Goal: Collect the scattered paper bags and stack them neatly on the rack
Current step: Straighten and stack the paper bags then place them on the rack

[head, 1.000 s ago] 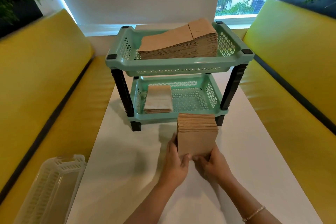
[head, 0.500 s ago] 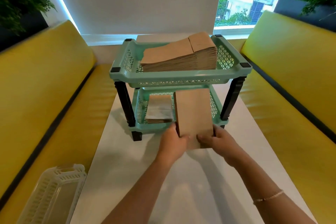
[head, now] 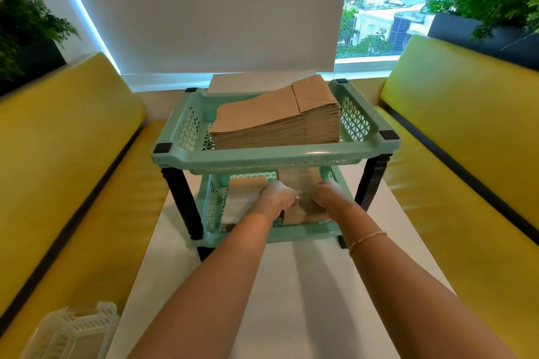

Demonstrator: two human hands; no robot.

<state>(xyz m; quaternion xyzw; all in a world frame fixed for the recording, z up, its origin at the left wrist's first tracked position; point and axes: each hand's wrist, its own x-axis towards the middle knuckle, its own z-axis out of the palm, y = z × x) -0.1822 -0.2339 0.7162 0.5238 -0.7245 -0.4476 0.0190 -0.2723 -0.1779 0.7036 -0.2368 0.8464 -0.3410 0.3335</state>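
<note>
**Inspector:** Position of the load?

**Assistant:** The small stack of brown paper bags (head: 303, 183) is inside the lower tier of the mint-green plastic two-tier rack (head: 277, 156), on the right half. It looks held just above the tray floor or barely touching it; blur hides which. A second low pile of flat brown bags (head: 242, 198) lies just beside it on the left half. The upper tier carries the large sloping stack of brown paper bags (head: 277, 121).

**Inspector:** State of each grip?

**Assistant:** The left hand (head: 275, 195) has fingers curled round the stack's near left edge; the right hand (head: 329, 194) clasps the near right edge. Both reach in over the front rim of the lower tray.

**Inspector:** Recommendation for the step in hand?

**Assistant:** In my judgement: keep the stack level and squeezed evenly so no bag fans out, lower it flat onto the tray floor, square its edges to the tray walls and the neighbouring pile, then loosen both hands together and draw them straight back. Knuckles pass close under the upper tray; lifting them risks jolting the rack on the white table (head: 291, 300).
</note>
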